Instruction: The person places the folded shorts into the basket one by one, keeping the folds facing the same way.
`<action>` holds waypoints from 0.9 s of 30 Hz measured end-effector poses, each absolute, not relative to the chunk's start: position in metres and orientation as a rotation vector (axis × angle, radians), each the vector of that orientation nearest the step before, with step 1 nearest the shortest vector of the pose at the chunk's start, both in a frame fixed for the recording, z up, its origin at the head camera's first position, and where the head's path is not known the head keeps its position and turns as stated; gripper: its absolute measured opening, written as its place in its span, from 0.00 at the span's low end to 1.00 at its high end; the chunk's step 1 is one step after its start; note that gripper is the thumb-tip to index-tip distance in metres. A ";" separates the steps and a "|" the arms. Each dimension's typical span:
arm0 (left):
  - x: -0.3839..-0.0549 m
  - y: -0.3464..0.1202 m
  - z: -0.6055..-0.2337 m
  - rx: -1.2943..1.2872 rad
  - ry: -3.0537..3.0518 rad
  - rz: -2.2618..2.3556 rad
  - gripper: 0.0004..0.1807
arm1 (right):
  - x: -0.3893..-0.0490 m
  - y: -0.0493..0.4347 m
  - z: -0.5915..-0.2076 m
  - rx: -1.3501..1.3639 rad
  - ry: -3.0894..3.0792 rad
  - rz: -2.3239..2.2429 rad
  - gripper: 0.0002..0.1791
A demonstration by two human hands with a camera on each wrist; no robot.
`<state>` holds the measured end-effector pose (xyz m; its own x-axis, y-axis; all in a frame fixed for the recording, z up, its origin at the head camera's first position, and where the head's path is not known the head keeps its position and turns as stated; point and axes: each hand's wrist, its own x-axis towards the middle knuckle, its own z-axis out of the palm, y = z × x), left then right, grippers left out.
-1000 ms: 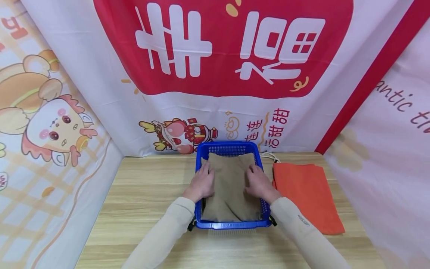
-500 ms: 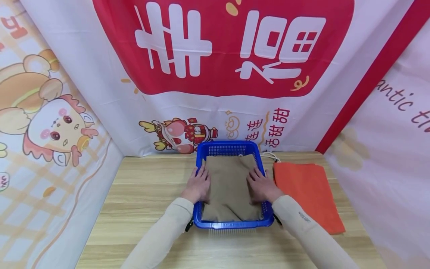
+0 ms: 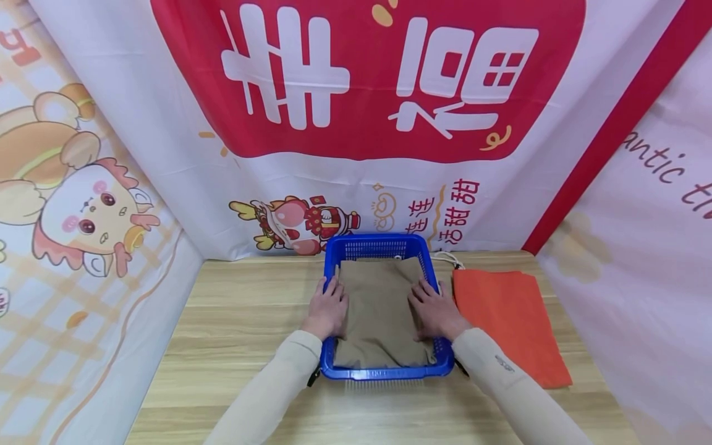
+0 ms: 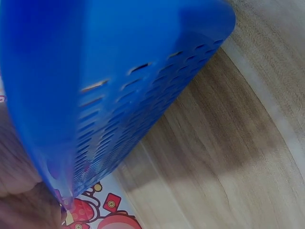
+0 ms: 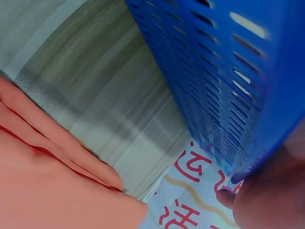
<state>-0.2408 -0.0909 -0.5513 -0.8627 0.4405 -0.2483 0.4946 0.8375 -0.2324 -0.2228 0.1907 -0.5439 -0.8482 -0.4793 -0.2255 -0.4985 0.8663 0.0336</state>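
Observation:
A folded brown cloth (image 3: 381, 309) lies inside a blue plastic basket (image 3: 384, 373) in the head view. My left hand (image 3: 325, 312) rests across the basket's left rim, its extended fingers touching the cloth's left edge. On the opposite side, my right hand (image 3: 436, 312) lies over the right rim, fingers spread, touching the cloth's right edge. The right wrist view shows part of that hand (image 5: 267, 205) by the rim, one fingertip outside the slotted wall. In the left wrist view the basket wall (image 4: 128, 95) hides most of the left hand.
A folded orange cloth (image 3: 506, 321) lies on the wooden table (image 3: 245, 321) to the basket's right. A white cord (image 3: 447, 257) is behind it. Printed fabric walls (image 3: 200, 198) stand at the back and both sides.
Both hands have moved outward from over the brown cloth onto the basket's side rims, and their fingers have straightened. The cloth lies flatter, its far edge slightly nearer to me.

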 end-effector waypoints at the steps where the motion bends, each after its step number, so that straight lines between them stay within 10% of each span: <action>1: -0.241 -0.091 -0.551 0.725 2.835 -0.441 0.54 | -0.223 0.191 -0.544 -0.754 2.834 0.120 0.57; 27: -0.221 -0.095 -0.529 0.744 3.016 0.272 0.30 | -0.191 0.198 -0.511 -0.770 3.015 -0.543 0.22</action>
